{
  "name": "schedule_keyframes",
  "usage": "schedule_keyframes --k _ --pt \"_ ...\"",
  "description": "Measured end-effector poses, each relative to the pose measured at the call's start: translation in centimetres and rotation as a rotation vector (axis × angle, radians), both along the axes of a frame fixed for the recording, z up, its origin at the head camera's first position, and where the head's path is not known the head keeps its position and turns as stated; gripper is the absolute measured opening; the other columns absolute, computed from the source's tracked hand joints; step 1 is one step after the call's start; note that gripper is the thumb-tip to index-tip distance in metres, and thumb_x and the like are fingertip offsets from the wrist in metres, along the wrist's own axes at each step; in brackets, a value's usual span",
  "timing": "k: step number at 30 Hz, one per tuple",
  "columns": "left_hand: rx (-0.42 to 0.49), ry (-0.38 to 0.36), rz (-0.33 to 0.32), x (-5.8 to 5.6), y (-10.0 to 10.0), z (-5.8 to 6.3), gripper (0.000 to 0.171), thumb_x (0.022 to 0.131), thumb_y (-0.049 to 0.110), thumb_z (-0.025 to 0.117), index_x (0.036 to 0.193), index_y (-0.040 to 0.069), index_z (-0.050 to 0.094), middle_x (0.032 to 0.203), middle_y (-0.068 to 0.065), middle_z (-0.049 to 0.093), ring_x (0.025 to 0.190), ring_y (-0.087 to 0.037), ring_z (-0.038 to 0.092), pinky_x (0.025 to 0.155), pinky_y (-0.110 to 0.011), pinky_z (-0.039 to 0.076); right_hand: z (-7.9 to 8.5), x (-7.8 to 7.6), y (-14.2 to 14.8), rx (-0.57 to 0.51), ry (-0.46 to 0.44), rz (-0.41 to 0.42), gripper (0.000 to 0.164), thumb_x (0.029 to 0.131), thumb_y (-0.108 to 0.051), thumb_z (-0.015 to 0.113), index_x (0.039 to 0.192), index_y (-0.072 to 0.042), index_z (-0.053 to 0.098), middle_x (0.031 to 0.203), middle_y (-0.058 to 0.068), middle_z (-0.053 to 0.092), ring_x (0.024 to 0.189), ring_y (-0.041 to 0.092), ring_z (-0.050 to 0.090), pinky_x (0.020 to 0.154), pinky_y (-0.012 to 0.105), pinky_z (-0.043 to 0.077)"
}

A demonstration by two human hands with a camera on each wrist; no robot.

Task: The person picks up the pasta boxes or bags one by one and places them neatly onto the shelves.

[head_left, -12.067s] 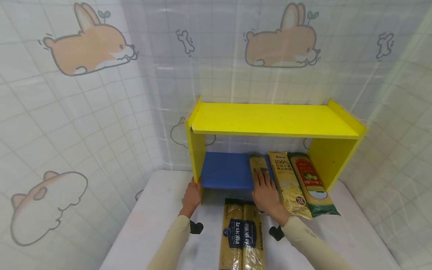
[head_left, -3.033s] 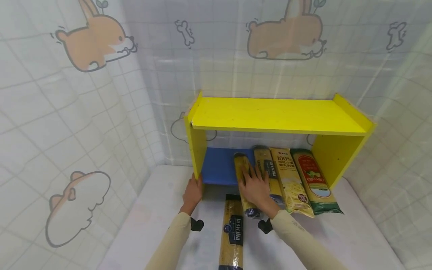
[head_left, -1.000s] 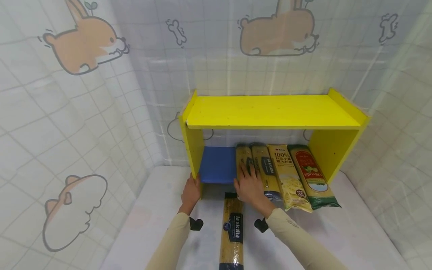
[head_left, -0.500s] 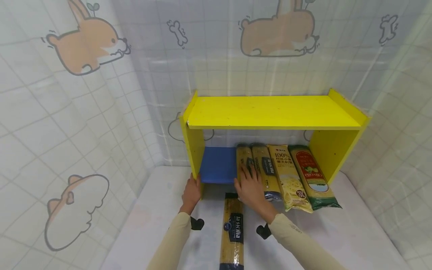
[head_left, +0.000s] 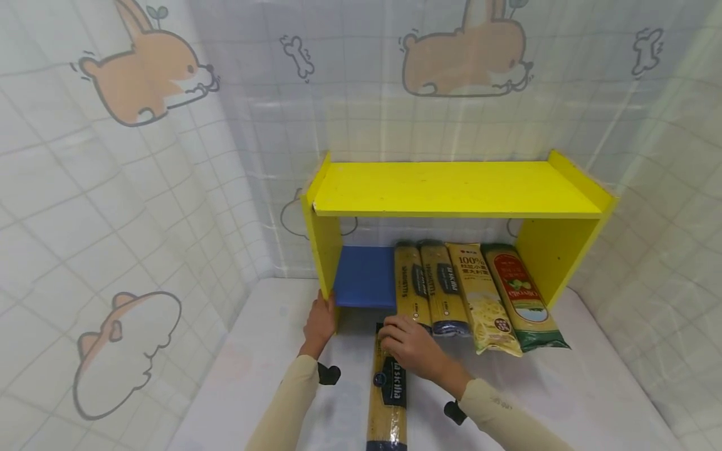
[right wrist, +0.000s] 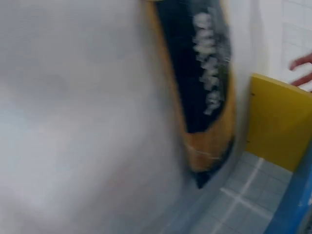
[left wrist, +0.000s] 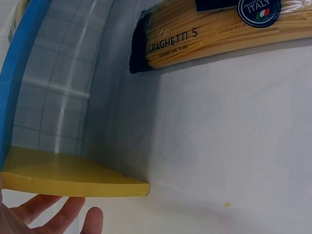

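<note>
My left hand (head_left: 319, 324) touches the yellow side panel (left wrist: 73, 183) of a small shelf unit; in the left wrist view its fingers (left wrist: 66, 214) lie spread along the panel's outer face. My right hand (head_left: 414, 347) hovers, fingers loosely bent, over the far end of a spaghetti pack (head_left: 387, 401) on the table, apparently without holding it. That hand is out of sight in the right wrist view, where the pack (right wrist: 209, 87) looks blurred. On the blue shelf board (head_left: 366, 275) lie two similar spaghetti packs, one (head_left: 412, 285) left of the other (head_left: 445, 288).
Right of these lie a cream noodle pack (head_left: 479, 294) and a red-and-green pasta pack (head_left: 521, 294), both jutting past the board's front. A yellow top board (head_left: 457, 188) spans above them. A tiled-pattern sheet (head_left: 372, 94) with cartoon dogs hangs behind.
My right hand has let go of the leftmost shelved spaghetti pack, which sits straight on the board, and has come back toward the pack on the table. My left hand stays at the panel.
</note>
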State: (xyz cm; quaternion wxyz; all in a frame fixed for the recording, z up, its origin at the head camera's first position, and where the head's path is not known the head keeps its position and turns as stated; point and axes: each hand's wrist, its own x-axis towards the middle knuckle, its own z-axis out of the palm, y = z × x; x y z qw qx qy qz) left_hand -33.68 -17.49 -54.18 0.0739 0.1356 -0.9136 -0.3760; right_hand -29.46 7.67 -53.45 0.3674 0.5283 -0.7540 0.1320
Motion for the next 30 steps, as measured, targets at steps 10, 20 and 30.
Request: schedule_keyframes --k 10,20,30 --pt "-0.004 0.010 0.000 0.0 0.0 -0.1 0.056 0.110 0.051 0.023 0.142 0.009 0.042 0.109 -0.021 0.061 0.092 -0.038 0.064 0.070 -0.053 0.049 -2.0 0.7 0.6 0.231 0.185 0.119 0.009 0.089 -0.014 0.077 0.095 -0.020 0.074 0.113 -0.004 0.075 0.111 0.014 0.070 0.105 0.032 0.052" --pt "-0.001 0.061 -0.001 0.3 0.2 0.6 0.053 0.112 0.043 0.027 0.142 0.004 0.044 0.111 -0.026 0.062 0.094 -0.044 0.066 0.075 -0.061 0.052 -2.7 1.2 1.6 0.574 -0.423 0.152 0.078 0.088 -0.060 0.071 0.153 -0.024 0.046 0.162 -0.002 0.045 0.149 0.027 0.045 0.115 0.050 0.044" --pt "-0.001 0.018 -0.008 0.3 0.3 0.7 0.048 0.112 0.044 0.027 0.135 0.007 0.045 0.112 -0.025 0.061 0.095 -0.043 0.065 0.075 -0.060 0.052 -3.9 0.9 2.0 0.808 -0.453 0.038 0.104 0.082 -0.062 0.076 0.164 -0.031 0.021 0.171 -0.011 0.028 0.157 0.022 0.033 0.117 0.048 0.042"
